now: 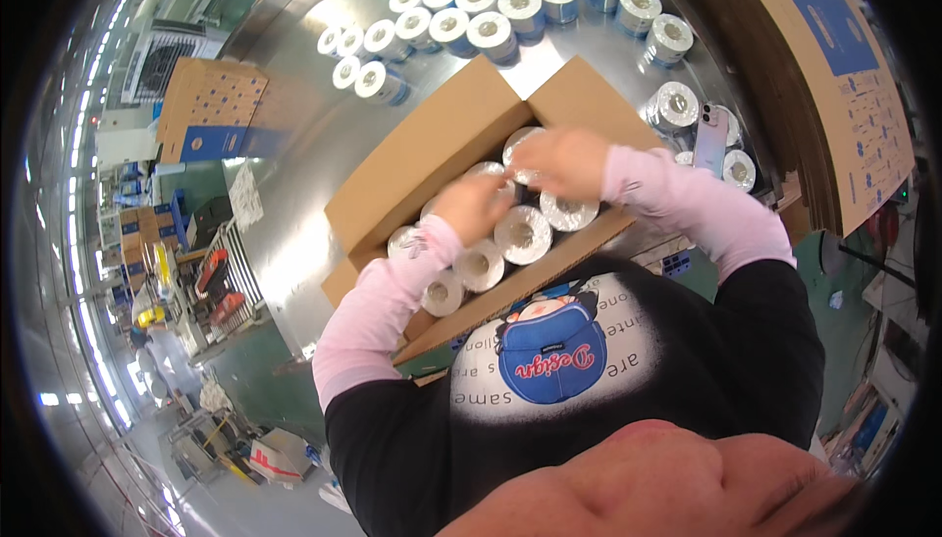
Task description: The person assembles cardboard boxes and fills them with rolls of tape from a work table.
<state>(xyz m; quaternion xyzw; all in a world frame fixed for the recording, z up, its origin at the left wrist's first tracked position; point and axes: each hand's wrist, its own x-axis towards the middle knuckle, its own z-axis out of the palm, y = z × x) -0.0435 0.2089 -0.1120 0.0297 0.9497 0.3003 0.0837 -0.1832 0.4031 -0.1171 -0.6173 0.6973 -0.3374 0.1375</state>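
An open cardboard box (422, 159) stands in front of me, its flaps folded out. Inside, several white rolls with hollow cores, such as this roll (523, 235), are packed upright in rows. My left hand (476, 207) lies over the middle of the rolls, its bent fingers at the top of a far-row roll (488, 172). Beside it, my right hand (564, 162) reaches over the box's far right corner, fingertips at another roll (521, 148). Motion blurs both hands, the right one more, and whether either grips a roll is unclear.
More white rolls with blue sides (492, 35) stand on the shiny metal table (294, 174) beyond the box. A phone (710, 137) rests among rolls at the right. Flat cardboard cartons (824, 96) are stacked far right; another printed carton (211, 110) sits at the left.
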